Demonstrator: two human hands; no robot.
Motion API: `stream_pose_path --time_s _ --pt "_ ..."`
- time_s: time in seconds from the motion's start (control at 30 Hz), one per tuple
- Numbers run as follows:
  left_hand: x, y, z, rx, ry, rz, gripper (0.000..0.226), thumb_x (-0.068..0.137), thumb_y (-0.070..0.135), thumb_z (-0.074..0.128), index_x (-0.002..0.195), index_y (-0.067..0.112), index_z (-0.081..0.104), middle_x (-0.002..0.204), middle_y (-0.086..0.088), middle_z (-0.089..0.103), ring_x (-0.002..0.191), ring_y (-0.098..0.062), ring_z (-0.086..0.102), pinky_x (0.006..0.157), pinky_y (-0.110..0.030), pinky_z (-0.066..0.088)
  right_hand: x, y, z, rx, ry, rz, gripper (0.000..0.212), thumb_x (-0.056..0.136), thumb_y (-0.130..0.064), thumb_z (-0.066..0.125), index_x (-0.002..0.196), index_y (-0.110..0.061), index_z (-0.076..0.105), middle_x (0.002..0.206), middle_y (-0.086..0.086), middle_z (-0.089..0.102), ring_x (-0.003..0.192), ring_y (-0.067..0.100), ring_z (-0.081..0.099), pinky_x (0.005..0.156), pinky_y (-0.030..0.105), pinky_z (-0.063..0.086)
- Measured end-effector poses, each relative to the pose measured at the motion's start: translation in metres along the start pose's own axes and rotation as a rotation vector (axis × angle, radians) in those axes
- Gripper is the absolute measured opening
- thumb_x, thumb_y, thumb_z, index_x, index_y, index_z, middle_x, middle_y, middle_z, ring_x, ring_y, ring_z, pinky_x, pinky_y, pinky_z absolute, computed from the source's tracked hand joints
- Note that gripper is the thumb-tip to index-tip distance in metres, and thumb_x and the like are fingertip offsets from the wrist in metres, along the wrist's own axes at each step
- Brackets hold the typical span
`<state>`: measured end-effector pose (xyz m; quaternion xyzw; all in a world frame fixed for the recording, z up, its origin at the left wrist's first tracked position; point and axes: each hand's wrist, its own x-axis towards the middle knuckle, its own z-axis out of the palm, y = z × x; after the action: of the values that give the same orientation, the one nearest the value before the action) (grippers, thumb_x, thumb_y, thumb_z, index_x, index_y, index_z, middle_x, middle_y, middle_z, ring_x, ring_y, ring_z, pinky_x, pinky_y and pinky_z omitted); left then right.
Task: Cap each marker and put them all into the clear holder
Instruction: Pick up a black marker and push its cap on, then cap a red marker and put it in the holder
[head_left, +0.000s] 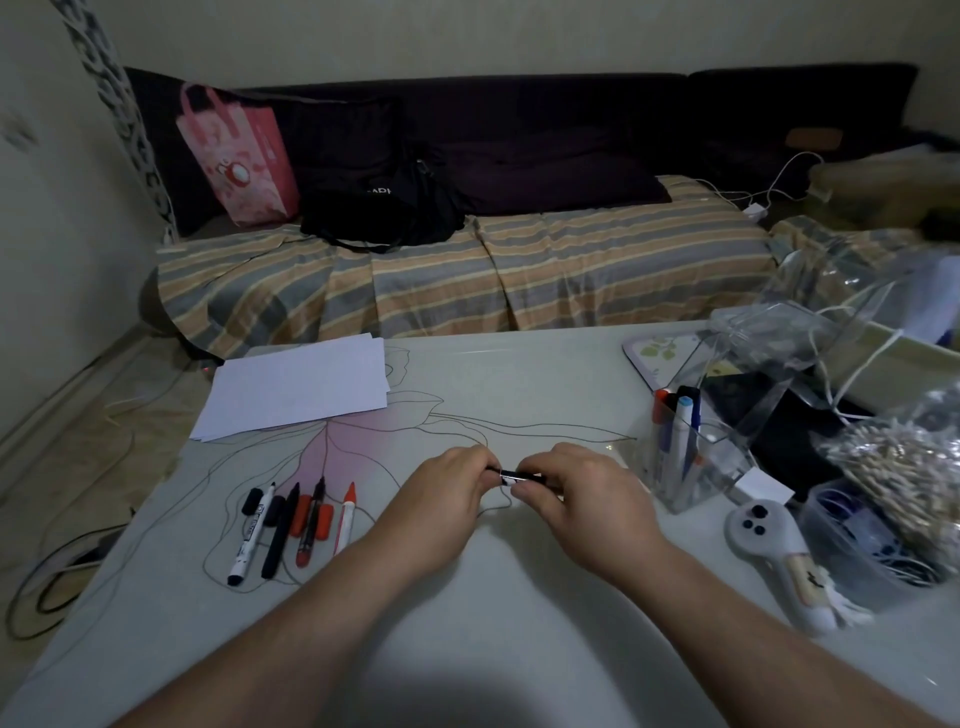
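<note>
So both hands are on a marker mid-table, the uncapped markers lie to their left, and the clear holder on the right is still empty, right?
Not quite. The head view shows the clear holder on the right already has several capped markers standing in it. The rest holds: the left hand and right hand both grip one marker, and uncapped markers lie to their left.

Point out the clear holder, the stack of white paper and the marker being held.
clear holder (727, 470), head view, front wall.
stack of white paper (296, 387), head view, top sheet.
held marker (511, 474), head view, barrel between the hands.

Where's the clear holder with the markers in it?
The clear holder stands on the table's right side, just right of the right hand, beside the grey controller.
</note>
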<state>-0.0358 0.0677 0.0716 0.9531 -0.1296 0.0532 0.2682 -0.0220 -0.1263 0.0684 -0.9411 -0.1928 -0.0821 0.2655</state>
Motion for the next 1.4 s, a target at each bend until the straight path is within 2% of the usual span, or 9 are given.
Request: stream_pose_path --time_s 0.27,0.37,0.5,0.6,0.77,1.0,1.13,1.27,1.4 --pt "0.001 0.018 0.017 -0.391 0.139 -0.088 0.023 0.1 0.025 0.057 0.121 0.035 0.053 0.09 0.012 0.07 0.082 -0.005 0.064 0.077 -0.023 0.049 0.002 0.005 -0.022 -0.119 -0.233 -0.014 0.016 0.099 -0.041 0.05 0.111 -0.034 0.059 0.099 -0.005 0.069 0.103 0.022 0.057 0.083 0.039 0.045" --pt "0.008 0.029 0.024 -0.478 0.189 -0.11 0.039 0.102 0.019 0.051 0.136 0.037 0.044 0.097 0.017 0.073 0.086 0.0 0.066 0.082 -0.02 0.051 0.015 0.013 -0.058 0.06 0.079 0.047 0.013 0.097 -0.025 0.063 0.108 -0.022 0.068 0.097 -0.001 0.068 0.085 0.02 0.061 0.076 0.033 0.044" --pt "0.011 0.042 0.045 -0.31 0.015 0.014 0.039 0.097 0.019 0.055 0.133 0.035 0.051 0.104 0.017 0.064 0.089 -0.002 0.06 0.091 -0.032 0.052 0.022 0.045 -0.108 -0.004 0.512 0.145 0.019 0.096 -0.025 0.066 0.11 -0.015 0.071 0.104 0.001 0.065 0.088 0.023 0.062 0.082 0.035 0.045" --pt "0.011 0.048 0.063 -0.154 -0.093 0.146 0.029 0.095 0.024 0.054 0.12 0.036 0.061 0.112 0.017 0.062 0.102 -0.004 0.057 0.097 -0.033 0.048 0.017 0.075 -0.106 -0.188 0.432 0.266 0.023 0.096 -0.029 0.063 0.117 -0.018 0.065 0.106 0.007 0.069 0.093 0.029 0.061 0.076 0.035 0.043" --pt "0.013 0.051 0.074 -0.059 -0.143 0.207 0.026 0.097 0.026 0.05 0.115 0.035 0.066 0.12 0.018 0.06 0.119 -0.008 0.049 0.106 -0.03 0.041 0.01 0.087 -0.091 -0.269 0.225 0.381 0.062 0.101 -0.024 0.053 0.148 -0.048 0.021 0.106 0.005 0.065 0.085 0.036 0.062 0.06 0.041 0.047" --pt "0.015 0.043 0.072 -0.04 -0.142 0.188 0.025 0.097 0.027 0.051 0.113 0.036 0.067 0.12 0.018 0.06 0.119 -0.009 0.049 0.104 -0.032 0.042 0.007 0.094 -0.092 -0.256 0.094 0.407 0.048 0.096 -0.015 0.042 0.137 -0.036 0.058 0.128 0.006 0.064 0.109 0.035 0.06 0.078 0.042 0.051" --pt "0.012 0.026 0.061 0.003 -0.157 0.16 0.024 0.096 0.027 0.052 0.111 0.036 0.068 0.116 0.017 0.063 0.116 -0.01 0.051 0.104 -0.03 0.041 0.008 0.077 -0.092 -0.244 0.218 0.397 0.057 0.099 -0.018 0.041 0.153 -0.034 0.04 0.149 -0.001 0.049 0.124 0.035 0.055 0.087 0.045 0.05" --pt "0.006 -0.013 0.032 0.049 -0.127 0.028 0.021 0.094 0.026 0.057 0.107 0.034 0.072 0.107 0.013 0.068 0.106 -0.013 0.056 0.1 -0.032 0.044 0.017 0.043 -0.071 -0.168 0.279 0.255 0.045 0.097 -0.022 0.05 0.141 -0.03 0.054 0.137 0.002 0.054 0.111 0.032 0.06 0.089 0.043 0.052" --pt "-0.014 -0.068 -0.008 0.073 -0.013 -0.216 0.023 0.094 0.019 0.059 0.106 0.032 0.075 0.104 0.012 0.067 0.098 -0.011 0.058 0.087 -0.026 0.045 0.02 -0.001 -0.005 -0.075 -0.023 0.033 0.036 0.091 -0.019 0.053 0.122 -0.03 0.069 0.119 -0.001 0.064 0.108 0.026 0.063 0.093 0.039 0.052"
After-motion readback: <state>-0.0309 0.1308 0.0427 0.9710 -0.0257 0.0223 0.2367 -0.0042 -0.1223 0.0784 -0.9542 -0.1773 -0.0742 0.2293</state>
